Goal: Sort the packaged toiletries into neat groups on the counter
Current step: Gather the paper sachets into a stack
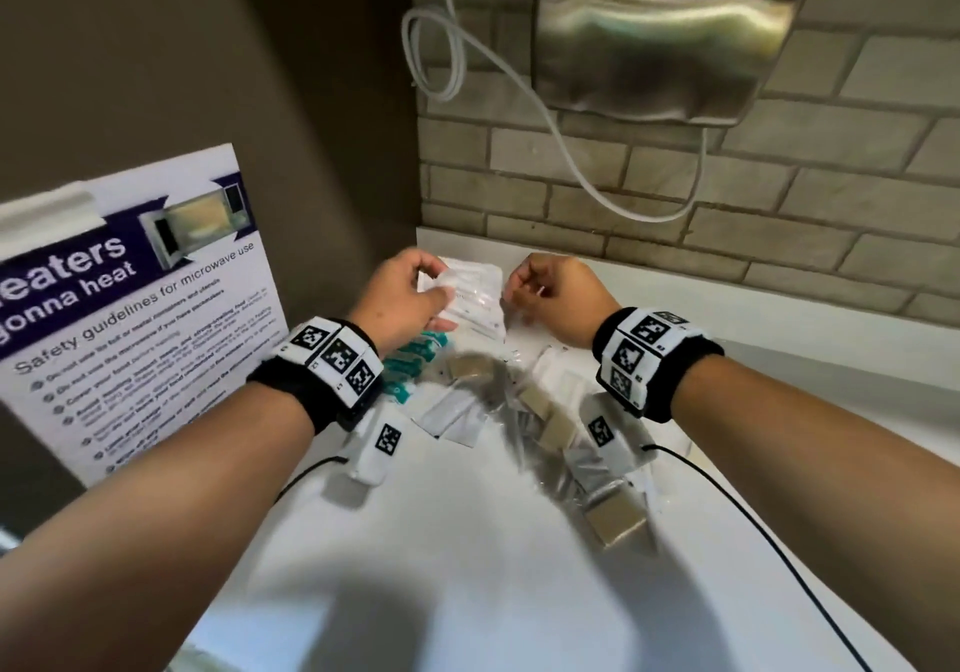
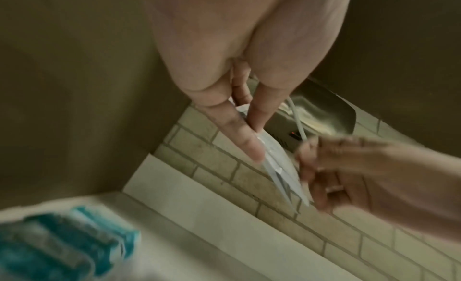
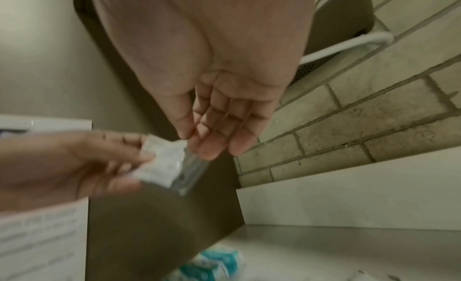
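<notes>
At the back of the white counter (image 1: 441, 567) my left hand (image 1: 434, 282) grips a thin stack of clear white packets (image 1: 475, 297) between thumb and fingers. In the left wrist view the left hand (image 2: 257, 139) holds the packets (image 2: 276, 167) edge-on. My right hand (image 1: 522, 289) is curled at the stack's right edge. In the right wrist view its thumb and fingers (image 3: 197, 143) pinch a corner of the packets (image 3: 167, 163). Teal packets (image 1: 415, 365) lie under my left wrist. Beige-topped packets (image 1: 550, 427) and white sachets (image 1: 457, 417) lie scattered between my forearms.
A microwave safety poster (image 1: 130, 308) leans on the left wall. A steel hand dryer (image 1: 665, 32) with a looped white cord (image 1: 545, 115) hangs on the brick wall behind. A black cable (image 1: 753, 531) trails from my right wrist across the counter.
</notes>
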A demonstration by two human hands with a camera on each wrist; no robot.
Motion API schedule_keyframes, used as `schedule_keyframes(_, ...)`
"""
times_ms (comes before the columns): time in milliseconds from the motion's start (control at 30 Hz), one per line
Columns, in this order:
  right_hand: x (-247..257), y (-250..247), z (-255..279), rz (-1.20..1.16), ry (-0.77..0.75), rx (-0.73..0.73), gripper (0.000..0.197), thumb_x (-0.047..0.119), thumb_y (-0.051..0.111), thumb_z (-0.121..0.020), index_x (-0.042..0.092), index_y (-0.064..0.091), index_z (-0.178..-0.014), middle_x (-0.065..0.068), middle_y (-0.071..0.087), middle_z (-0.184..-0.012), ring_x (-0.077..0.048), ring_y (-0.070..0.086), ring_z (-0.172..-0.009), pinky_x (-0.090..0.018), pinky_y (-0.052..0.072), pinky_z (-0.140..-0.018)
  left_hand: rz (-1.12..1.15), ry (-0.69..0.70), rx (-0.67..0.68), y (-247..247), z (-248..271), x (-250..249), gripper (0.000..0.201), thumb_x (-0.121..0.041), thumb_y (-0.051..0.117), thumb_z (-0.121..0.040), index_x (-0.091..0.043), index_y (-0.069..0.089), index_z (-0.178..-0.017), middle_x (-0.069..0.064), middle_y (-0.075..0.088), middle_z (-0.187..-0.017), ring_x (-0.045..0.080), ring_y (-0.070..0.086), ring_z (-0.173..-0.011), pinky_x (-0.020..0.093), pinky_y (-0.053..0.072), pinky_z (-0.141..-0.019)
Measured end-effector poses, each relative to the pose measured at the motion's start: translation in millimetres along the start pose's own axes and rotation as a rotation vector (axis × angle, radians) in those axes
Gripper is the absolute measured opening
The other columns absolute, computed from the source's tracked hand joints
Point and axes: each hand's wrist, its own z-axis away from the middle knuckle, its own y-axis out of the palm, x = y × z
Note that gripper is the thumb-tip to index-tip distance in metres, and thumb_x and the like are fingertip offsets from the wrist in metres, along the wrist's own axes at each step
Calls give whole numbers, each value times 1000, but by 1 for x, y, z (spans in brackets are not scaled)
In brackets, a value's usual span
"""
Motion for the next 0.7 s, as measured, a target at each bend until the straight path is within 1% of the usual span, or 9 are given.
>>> schedule_keyframes(67, -8, 13, -2, 161, 33, 103, 4, 11, 62, -88, 9, 64, -90, -3, 66, -82, -17, 59, -69, -25, 47, -66, 14, 39, -62, -16, -8, -4, 24, 2, 59, -93, -16, 47, -84, 17, 52, -116, 26, 68, -94, 21, 59, -57)
schedule_keyframes(100, -13, 23, -2, 276, 54, 197, 8, 14, 64, -87, 10, 65, -95, -4, 68, -91, -19, 59, -77, -24, 46, -70, 34, 54, -83, -23, -12, -5, 26, 3, 57, -93, -17, 44, -84, 16, 52, -116, 22, 68, -94, 21, 59, -57)
schedule_keyframes(167, -22, 40, 0, 487, 57, 396, 22, 18, 65, -86, 16, 64, -108, -3, 68, -110, -19, 61, -93, -23, 45, -80, 65, 75, -105, -32, -16, -7, 25, 5, 55, -94, -15, 39, -91, 12, 53, -117, 17, 67, -93, 22, 60, -58)
schedule_keyframes(233, -28, 61, 2, 624, 18, 550, 36, 22, 64, -85, 20, 60, -122, -2, 64, -124, -22, 60, -109, -28, 47, -91, 75, 74, -109, -39, -21, -4, 28, 6, 54, -94, -14, 37, -104, 9, 57, -116, 17, 68, -93, 24, 60, -59)
schedule_keyframes(333, -34, 97, 7, 664, 4, 591, 45, 30, 56, -89, 31, 53, -134, 3, 55, -139, -22, 50, -128, -38, 41, -107, 79, 41, -57, -41, -23, 7, 51, 7, 54, -94, -21, 34, -132, -1, 63, -105, 13, 69, -90, 28, 61, -65)
schedule_keyframes(400, -34, 113, 11, 624, 26, 559, 41, 36, 42, -96, 37, 50, -136, 6, 47, -146, -21, 43, -136, -39, 33, -113, 56, -6, -6, -40, -24, 14, 60, 5, 53, -95, -26, 34, -142, -1, 63, -111, 15, 69, -94, 31, 62, -71)
schedule_keyframes(500, -34, 119, 14, 732, -9, 720, 47, 35, 35, -99, 37, 37, -145, 6, 39, -152, -23, 35, -140, -42, 26, -116, -10, -45, 39, -40, -24, 25, 48, 4, 51, -96, -19, 45, -137, 5, 58, -126, 23, 65, -107, 31, 62, -72)
schedule_keyframes(600, -42, 114, 14, 765, -18, 706, 41, 36, 40, -98, 31, 48, -138, 2, 51, -138, -26, 47, -130, -40, 36, -110, -34, -85, 54, -39, -24, 34, 37, 2, 51, -97, -14, 50, -130, 9, 59, -126, 26, 66, -109, 29, 62, -70)
schedule_keyframes(700, -43, 104, 22, 819, 30, 734, 41, 30, 59, -90, 26, 56, -131, -2, 56, -131, -28, 53, -122, -37, 44, -102, -25, -102, 76, -33, -24, 42, 28, 4, 49, -96, -10, 52, -121, 14, 60, -124, 29, 66, -107, 24, 61, -64)
